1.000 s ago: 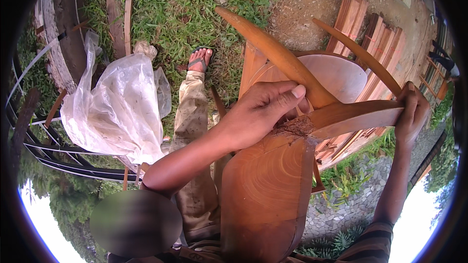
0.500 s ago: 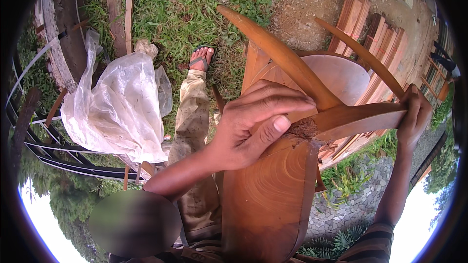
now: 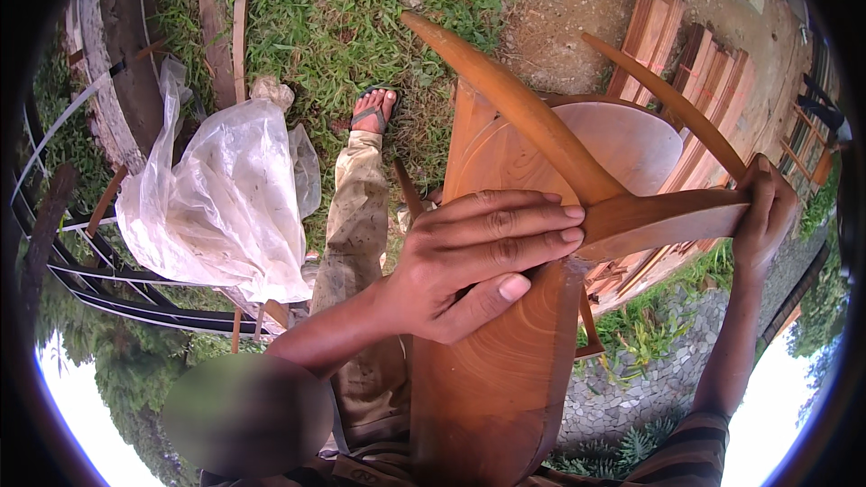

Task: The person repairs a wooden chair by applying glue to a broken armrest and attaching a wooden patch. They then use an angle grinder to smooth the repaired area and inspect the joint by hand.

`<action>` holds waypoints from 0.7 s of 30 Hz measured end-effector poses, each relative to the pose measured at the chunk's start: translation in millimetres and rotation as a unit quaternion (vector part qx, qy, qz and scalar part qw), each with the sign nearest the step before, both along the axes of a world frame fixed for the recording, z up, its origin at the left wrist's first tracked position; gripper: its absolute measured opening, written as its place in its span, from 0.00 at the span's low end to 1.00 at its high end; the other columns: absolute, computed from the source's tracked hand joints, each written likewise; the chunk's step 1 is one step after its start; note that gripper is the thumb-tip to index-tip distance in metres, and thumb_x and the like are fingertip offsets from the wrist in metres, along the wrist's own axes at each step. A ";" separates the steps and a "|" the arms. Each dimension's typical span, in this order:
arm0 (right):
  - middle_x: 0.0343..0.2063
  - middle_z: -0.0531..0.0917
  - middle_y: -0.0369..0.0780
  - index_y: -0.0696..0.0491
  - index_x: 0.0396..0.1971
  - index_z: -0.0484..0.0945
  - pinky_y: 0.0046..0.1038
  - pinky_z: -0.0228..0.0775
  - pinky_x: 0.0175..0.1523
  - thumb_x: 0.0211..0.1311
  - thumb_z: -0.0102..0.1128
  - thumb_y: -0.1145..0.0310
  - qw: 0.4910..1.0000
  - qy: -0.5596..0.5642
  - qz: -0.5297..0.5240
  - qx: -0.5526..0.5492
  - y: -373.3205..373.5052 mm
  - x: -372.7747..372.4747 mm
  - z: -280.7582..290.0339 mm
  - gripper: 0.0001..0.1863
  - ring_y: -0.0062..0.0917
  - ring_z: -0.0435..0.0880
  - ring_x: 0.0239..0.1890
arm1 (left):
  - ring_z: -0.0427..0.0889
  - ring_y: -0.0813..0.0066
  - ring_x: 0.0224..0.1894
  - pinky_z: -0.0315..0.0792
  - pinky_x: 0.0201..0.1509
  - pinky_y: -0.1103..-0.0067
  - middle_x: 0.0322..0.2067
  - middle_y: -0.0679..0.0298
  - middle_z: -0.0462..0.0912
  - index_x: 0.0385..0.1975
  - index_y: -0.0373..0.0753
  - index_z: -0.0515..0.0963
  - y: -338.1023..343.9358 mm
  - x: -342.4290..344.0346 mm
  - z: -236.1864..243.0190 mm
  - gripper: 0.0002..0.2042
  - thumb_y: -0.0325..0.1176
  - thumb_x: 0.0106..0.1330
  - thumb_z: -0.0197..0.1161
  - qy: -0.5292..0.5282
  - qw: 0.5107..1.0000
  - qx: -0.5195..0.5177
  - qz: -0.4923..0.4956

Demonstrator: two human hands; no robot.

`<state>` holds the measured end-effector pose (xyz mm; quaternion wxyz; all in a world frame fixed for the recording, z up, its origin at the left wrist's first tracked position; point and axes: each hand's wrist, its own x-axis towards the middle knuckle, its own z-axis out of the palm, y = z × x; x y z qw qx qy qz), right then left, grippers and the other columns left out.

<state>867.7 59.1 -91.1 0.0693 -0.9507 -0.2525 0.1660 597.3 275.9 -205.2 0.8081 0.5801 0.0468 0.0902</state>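
A polished reddish-brown wooden chair lies tilted across my lap, its curved legs pointing away from me. My left hand lies flat on the wood where a curved leg meets a cross rail. Its fingers are stretched out together and the thumb is tucked below. Whatever is under the palm is hidden. At the right, my right hand is wrapped around the far end of that rail, holding it.
A crumpled clear plastic bag lies on the grass to the left. My trousered leg and sandalled foot stretch out ahead. Stacked wooden planks sit behind the chair, and stone paving is at the lower right.
My left hand has slid a little toward me along the wood, its fingers now flatter across the joint. The right hand keeps its grip on the rail end.
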 end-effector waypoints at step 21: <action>0.12 0.78 0.49 0.53 0.14 0.82 0.43 0.76 0.30 0.59 0.56 0.61 0.992 -0.111 0.020 -0.060 19.5 -3.8 13.3 0.17 0.46 0.80 0.17 | 0.74 0.51 0.66 0.62 0.72 0.65 0.61 0.43 0.76 0.63 0.28 0.73 21.1 1.6 60.3 0.23 0.39 0.78 0.49 0.156 0.981 0.076 -0.086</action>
